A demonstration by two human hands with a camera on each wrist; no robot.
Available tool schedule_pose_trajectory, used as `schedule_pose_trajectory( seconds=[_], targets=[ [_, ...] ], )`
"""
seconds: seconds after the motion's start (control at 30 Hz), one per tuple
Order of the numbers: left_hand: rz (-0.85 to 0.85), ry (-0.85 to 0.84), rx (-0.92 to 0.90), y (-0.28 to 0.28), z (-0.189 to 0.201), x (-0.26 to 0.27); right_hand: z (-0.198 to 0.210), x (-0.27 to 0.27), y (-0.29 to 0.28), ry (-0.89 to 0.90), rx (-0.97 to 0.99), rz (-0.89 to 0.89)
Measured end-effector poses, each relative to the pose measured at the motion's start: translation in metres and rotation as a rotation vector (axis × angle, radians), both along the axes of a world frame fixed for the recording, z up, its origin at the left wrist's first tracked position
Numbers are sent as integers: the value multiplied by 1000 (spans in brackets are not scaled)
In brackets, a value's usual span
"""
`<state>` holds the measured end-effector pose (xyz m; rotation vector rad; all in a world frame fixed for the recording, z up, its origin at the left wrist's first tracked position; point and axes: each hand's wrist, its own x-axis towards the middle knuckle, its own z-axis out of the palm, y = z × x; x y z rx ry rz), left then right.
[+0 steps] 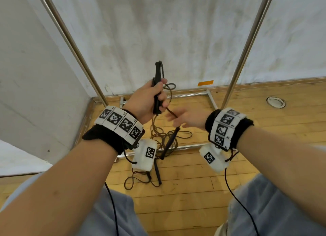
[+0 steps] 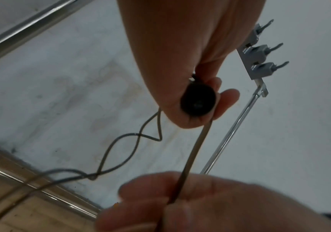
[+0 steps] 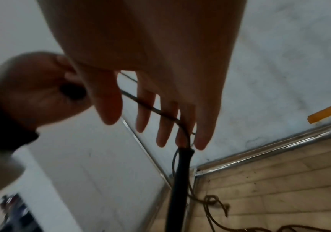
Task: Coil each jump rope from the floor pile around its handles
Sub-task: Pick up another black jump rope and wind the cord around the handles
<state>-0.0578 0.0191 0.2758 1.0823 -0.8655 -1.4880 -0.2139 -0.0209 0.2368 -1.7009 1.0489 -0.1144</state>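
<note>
My left hand [image 1: 146,101] grips a black jump-rope handle [image 1: 157,80] upright; its round end [image 2: 198,102] shows in the left wrist view. From under that fist a brown rope [image 1: 172,113] runs down to my right hand [image 1: 187,118]. The fingers [image 3: 164,122] of that hand are straight, and the rope [image 3: 150,109] passes between them. A second black handle [image 1: 170,142] hangs just below the right fingers [image 3: 180,172]. Loose rope coils [image 1: 158,135] lie in a pile on the wooden floor beneath. Another handle with rope [image 1: 157,172] lies nearer me.
Two slanted metal poles [image 1: 74,47] [image 1: 247,47] rise from a frame whose base bars [image 1: 190,94] lie on the floor around the pile. White walls close the corner behind. A round floor socket [image 1: 275,102] sits at right, orange tape [image 1: 205,83] on the wall.
</note>
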Motion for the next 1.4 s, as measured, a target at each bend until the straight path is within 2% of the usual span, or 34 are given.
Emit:
schedule_pose_trajectory(
  seconds=[0.07,0.13,0.23,0.33,0.5,0.6,0.67,0.73,0.77,0.87,0.9,0.97,1.03,1.17,1.3,1.4],
  targets=[
    [33,8,3,0,2,2,-8,5,9,80,-105,78],
    [95,-70,17,-2,1,5,-8,8,17,74,-107,84],
    [108,-432,74,-4,-3,10,4,6,17,-6,-67,56],
    [-53,-772,91,-2,-9,11,23,3,13,-226,24,-76],
    [-364,-967,7,8,-9,8,43,-1,4,-554,159,-421],
    [-341,-1077,-51,9,-12,9,46,-3,0,-696,236,-534],
    [-299,-1152,-76,7,-17,11,47,-1,-1,-727,230,-599],
    [-294,-1183,-101,7,-18,11,46,-1,-5,-649,144,-655],
    [-290,-1173,-117,8,-18,11,44,-3,-10,-526,27,-658],
    [-224,-1149,-198,7,-21,14,35,-11,-20,20,-429,-540],
    [-202,-1150,-222,7,-22,15,31,-11,-21,107,-559,-520],
    [-182,-1158,-244,5,-23,17,28,-10,-19,41,-696,-480],
    [-189,-1156,-244,3,-25,18,27,-6,-16,-105,-617,-357],
    [-133,-1106,-221,-2,-28,20,31,-4,-11,-170,-450,-154],
    [-150,-1059,-187,-3,-26,27,28,-1,-14,-356,-415,-237],
    [-197,-1087,-194,-4,-25,32,26,3,-18,-353,-514,-322]
  ],
)
